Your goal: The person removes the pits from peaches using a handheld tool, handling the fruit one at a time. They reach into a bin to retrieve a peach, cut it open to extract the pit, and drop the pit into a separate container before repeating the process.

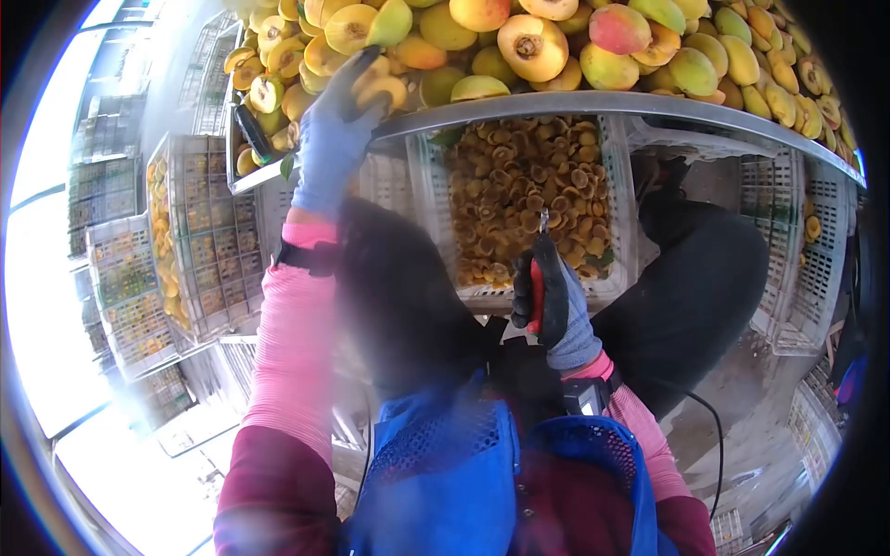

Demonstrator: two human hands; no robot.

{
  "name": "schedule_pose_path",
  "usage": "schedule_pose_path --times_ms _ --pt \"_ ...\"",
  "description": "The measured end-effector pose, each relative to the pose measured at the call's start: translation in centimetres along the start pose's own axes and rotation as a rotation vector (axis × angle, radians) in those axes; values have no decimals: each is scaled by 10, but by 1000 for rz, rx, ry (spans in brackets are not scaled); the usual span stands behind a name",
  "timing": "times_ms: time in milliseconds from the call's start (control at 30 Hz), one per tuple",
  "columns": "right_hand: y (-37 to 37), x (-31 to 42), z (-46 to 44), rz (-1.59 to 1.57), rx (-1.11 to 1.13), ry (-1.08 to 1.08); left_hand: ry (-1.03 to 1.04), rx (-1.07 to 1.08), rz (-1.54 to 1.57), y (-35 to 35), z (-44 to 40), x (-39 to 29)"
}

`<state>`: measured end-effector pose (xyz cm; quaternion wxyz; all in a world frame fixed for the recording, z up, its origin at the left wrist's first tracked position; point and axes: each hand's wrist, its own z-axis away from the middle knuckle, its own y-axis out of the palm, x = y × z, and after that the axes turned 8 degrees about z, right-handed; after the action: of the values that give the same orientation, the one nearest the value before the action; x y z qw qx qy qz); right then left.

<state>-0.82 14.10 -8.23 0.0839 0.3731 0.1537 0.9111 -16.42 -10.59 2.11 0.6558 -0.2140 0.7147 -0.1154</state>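
My left hand [341, 120], in a grey-blue glove with dark fingertips, reaches over the metal edge of the table [556, 104] and touches the halved and whole yellow fruit [445, 28]; its fingers are apart, and motion blurs them slightly. Lower down, over my lap, my right hand [554, 301] in a similar glove is wrapped round a red-handled tool [536, 295] whose metal tip [544, 221] points up. Beyond that tip, a white crate [623, 199] holds small brown fruit pieces [528, 185].
Stacked crates [209, 232] with yellow fruit stand at the left. Another white crate [820, 250] is at the right. A dark object [252, 132] lies at the table's left corner. My knees flank the middle crate, and a black cable [718, 435] hangs at the lower right.
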Motion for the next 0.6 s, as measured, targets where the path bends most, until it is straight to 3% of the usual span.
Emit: schedule_pose_path --times_ms 167,233,267,300,400,533,600 --pt "6 15 1 -53 51 -66 14 -120 401 11 28 -16" --pt "25 45 11 -199 108 17 73 -84 176 26 48 -24" --pt "33 60 18 -216 111 18 27 -49 159 35 63 -29" --pt "39 66 20 -229 134 -68 -37 -48 401 50 76 -36" --pt "43 65 14 -345 158 -323 -124 15 413 73 118 -58" --pt "23 77 24 -185 514 -226 -215 130 473 66 129 -62" --pt "22 71 21 -67 431 -309 -323 147 433 67 134 -64"
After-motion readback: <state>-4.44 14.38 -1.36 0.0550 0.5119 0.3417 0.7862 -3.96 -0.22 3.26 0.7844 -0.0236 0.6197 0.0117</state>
